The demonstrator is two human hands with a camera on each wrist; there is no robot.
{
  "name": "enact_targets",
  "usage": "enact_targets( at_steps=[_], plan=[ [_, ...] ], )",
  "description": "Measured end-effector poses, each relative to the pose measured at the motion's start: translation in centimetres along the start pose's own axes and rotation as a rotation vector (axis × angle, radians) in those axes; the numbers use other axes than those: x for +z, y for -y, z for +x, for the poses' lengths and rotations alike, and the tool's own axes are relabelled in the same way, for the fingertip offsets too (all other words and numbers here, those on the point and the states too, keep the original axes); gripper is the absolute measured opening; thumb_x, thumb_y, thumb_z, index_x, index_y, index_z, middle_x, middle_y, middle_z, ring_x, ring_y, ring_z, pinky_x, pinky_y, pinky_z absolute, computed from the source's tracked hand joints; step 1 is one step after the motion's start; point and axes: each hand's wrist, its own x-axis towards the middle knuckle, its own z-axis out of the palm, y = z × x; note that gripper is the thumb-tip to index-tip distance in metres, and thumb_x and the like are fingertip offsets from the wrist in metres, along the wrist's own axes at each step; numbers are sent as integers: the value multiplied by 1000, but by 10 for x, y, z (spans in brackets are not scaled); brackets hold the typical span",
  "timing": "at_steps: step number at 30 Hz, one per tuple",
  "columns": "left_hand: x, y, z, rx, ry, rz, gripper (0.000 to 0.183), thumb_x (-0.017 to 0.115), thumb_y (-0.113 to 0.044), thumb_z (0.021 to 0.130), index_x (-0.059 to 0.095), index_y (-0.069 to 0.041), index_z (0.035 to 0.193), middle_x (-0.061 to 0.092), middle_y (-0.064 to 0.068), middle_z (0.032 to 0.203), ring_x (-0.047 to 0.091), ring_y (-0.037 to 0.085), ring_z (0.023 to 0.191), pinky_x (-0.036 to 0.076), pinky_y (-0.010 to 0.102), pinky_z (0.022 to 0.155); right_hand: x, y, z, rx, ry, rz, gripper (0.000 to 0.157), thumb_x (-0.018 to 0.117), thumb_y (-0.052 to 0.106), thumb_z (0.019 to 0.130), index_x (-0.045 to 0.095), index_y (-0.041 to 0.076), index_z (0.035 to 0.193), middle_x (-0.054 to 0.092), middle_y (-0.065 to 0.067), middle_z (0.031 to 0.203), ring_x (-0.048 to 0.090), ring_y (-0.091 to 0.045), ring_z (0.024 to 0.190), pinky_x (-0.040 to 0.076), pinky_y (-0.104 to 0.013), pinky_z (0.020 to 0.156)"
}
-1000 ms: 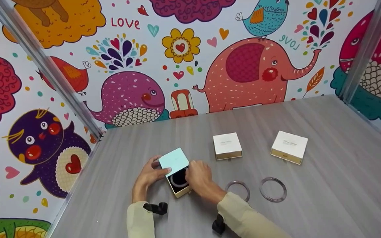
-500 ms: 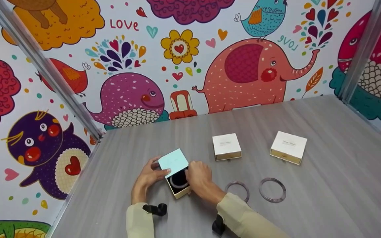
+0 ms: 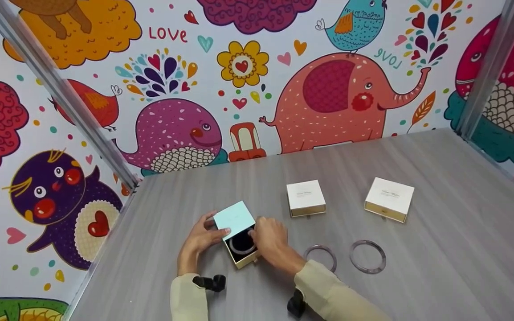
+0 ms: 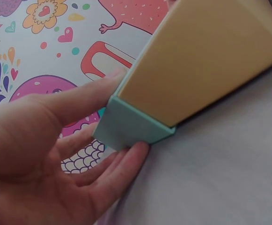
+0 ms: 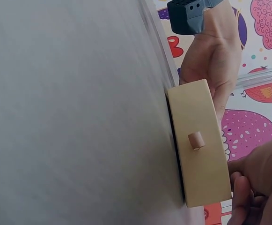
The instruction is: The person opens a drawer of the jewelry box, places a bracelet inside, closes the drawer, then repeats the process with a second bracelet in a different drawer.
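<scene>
A jewelry box has a pale teal sleeve [image 3: 234, 218] and a gold drawer [image 3: 246, 262], pulled partly out toward the person. Inside the drawer, on a black lining, lies a greyish bangle [image 3: 242, 253]. My left hand [image 3: 201, 238] grips the sleeve's far-left end, thumb on top; in the left wrist view its other fingers lie along the end face [image 4: 131, 124]. At the drawer's right side, my right hand [image 3: 271, 236] has curled fingers and pinches the bangle's rim with the thumb inside; its fingertips are mostly hidden. A small pull tab [image 5: 196, 140] shows on the drawer front.
Two more bangles lie to the right, a nearer one [image 3: 319, 246] partly behind the right sleeve and a farther one [image 3: 375, 270]. Behind them stand a white box [image 3: 305, 195] and another white box [image 3: 389, 195] with gold drawers. A printed wall [image 3: 243, 102] bounds the table [image 3: 150, 263].
The right hand shifts very slightly at the bangle, its thumb showing a little more over the drawer. The left hand and the box stay nearly still.
</scene>
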Motion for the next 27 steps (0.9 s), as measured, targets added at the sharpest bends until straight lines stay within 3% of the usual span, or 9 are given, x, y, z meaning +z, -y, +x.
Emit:
enact_targets(
  at_steps=[6, 13, 23, 27],
  plan=[
    [0, -2, -1, -11, -6, 4, 84, 81, -3, 81, 35, -1, 152, 41, 31, 147, 64, 23, 102, 57, 34, 87, -2, -5, 0, -37, -5, 59, 29, 83, 21, 79, 62, 11, 62, 64, 0, 59, 60, -14, 58, 44, -33, 51],
    [-1, 0, -1, -16, -1, 8, 84, 81, -4, 81, 35, -1, 152, 40, 31, 148, 63, 25, 107, 56, 38, 92, -11, -8, 0, -38, 50, 182, 32, 82, 25, 82, 62, 12, 61, 61, 3, 57, 46, -6, 54, 34, -24, 50],
    [0, -1, 0, -17, -2, 3, 84, 81, -4, 81, 36, -1, 151, 40, 32, 149, 63, 26, 108, 56, 39, 93, -21, -11, -8, -52, 59, 253, 32, 79, 31, 86, 63, 13, 65, 59, 4, 59, 43, -4, 54, 33, -21, 50],
    [0, 0, 1, -10, -1, 13, 84, 82, -4, 81, 36, -1, 151, 40, 32, 149, 63, 28, 110, 55, 41, 95, -23, -13, -12, -15, 100, 291, 28, 78, 30, 87, 64, 13, 70, 59, 6, 63, 44, -5, 57, 35, -22, 52]
  ],
)
